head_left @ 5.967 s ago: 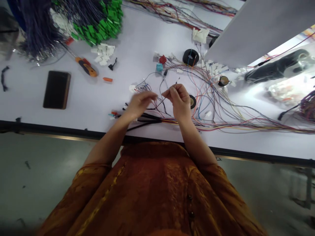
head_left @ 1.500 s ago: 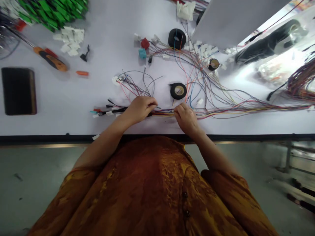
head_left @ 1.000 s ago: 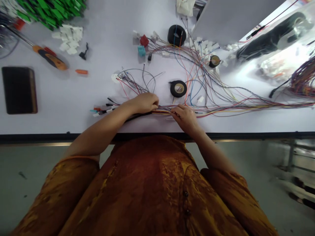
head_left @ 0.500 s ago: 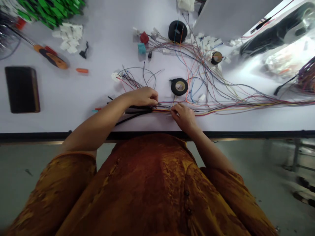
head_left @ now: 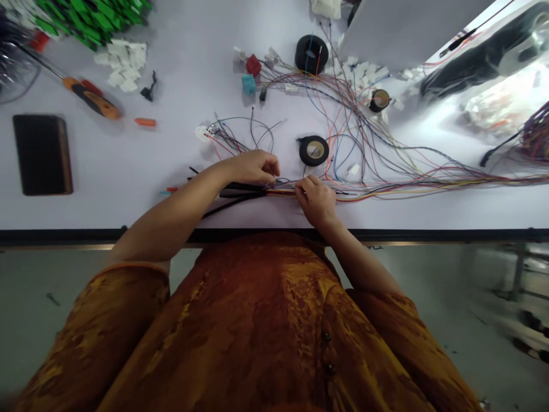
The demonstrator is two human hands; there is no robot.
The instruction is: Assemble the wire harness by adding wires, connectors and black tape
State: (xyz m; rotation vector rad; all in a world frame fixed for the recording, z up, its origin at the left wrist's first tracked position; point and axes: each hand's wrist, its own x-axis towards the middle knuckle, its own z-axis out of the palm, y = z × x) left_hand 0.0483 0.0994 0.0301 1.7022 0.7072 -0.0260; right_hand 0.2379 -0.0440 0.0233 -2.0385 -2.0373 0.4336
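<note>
**Right hand [head_left: 316, 200] clamped on wire bundle [head_left: 381, 193]**

Its fingers pinch together, apparently to steady the wires; the forearm [head_left: 362, 260] angles in from five o'clock. At ten, the left hand [head_left: 256, 167] arches, fingers curled, grip impossible to tell. The bundle crosses the bench [head_left: 107, 212] toward three; a tape roll [head_left: 305, 152] lies at twelve.

- A single camera, worn on the head, looks forward and steeply down at the worktable [head_left: 189, 57].
- It stands close enough that the left hand [head_left: 257, 166] and right hand [head_left: 317, 200] both fall near mid-frame.
- The table's front edge [head_left: 429, 236] runs nearly level across (slightly below centre), with the wearer's garment [head_left: 257, 320] and the floor [head_left: 446, 286] under it.
</note>
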